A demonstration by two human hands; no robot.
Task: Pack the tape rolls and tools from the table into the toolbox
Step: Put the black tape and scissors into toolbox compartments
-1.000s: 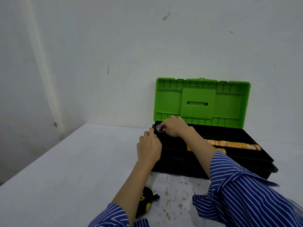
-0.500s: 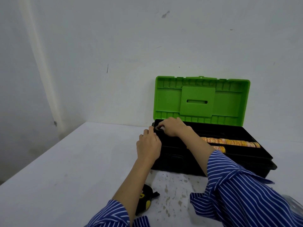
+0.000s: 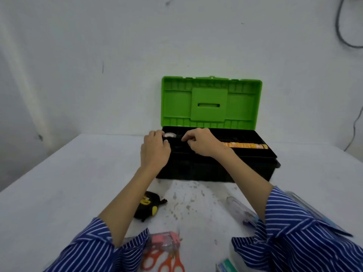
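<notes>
Judging from the head view, the packing is only partly done. A black plastic toolbox with an upright green lid (image 3: 211,101) is taken as the landmark: in the far left compartment of its tray a pale, clear tape roll (image 3: 170,135) is seen lying, and along its right side a row of orange-yellow patterned tape rolls (image 3: 244,145) is already stowed. The left hand (image 3: 155,152) is rested on the toolbox's left front corner with fingers curled at the rim just beside the clear roll; whether the roll is touched cannot be told. The right hand (image 3: 202,143) is held over the tray's middle with fingers loosely bent, and nothing is seen gripped. In front of the toolbox, on the white table (image 3: 59,183), a black and yellow tape measure (image 3: 148,206), orange-handled scissors (image 3: 165,264) under a pink-topped clear packet (image 3: 164,242), and clear plastic packaging (image 3: 238,210) are left unpacked; several are cut off or covered by striped sleeves, and the tray's dark interior is hard to read.
</notes>
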